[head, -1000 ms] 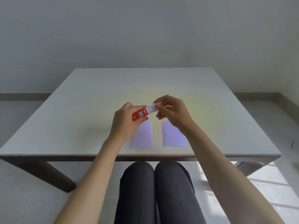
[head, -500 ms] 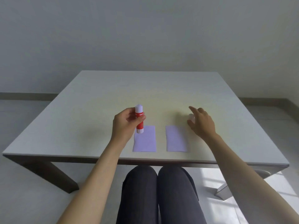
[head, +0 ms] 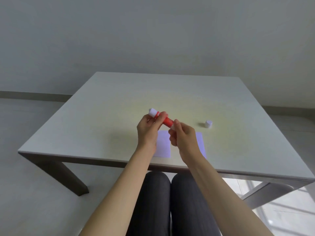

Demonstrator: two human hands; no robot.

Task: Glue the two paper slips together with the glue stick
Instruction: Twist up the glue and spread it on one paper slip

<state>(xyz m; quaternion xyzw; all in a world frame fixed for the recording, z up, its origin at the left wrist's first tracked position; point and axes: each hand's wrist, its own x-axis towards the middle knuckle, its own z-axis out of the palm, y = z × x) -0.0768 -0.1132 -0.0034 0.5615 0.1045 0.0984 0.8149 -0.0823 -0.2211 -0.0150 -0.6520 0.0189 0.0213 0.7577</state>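
My left hand (head: 148,132) grips the red glue stick (head: 166,121) around its middle, tilted, with the white glue end (head: 152,112) pointing up and to the left. My right hand (head: 185,138) pinches the stick's lower white base. Both hands hover above two pale lilac paper slips lying side by side near the table's front edge: the left slip (head: 164,145) and the right slip (head: 201,143), which my right hand and wrist partly cover. The stick's white cap (head: 208,124) stands on the table to the right of my hands.
The pale square table (head: 105,116) has its front edge just above my knees (head: 170,193). A grey wall lies behind it and a chair base (head: 265,189) shows under its right side.
My right hand left the cap on the table and came back to the stick's base. My left hand tilted the stick from upright to slanting.
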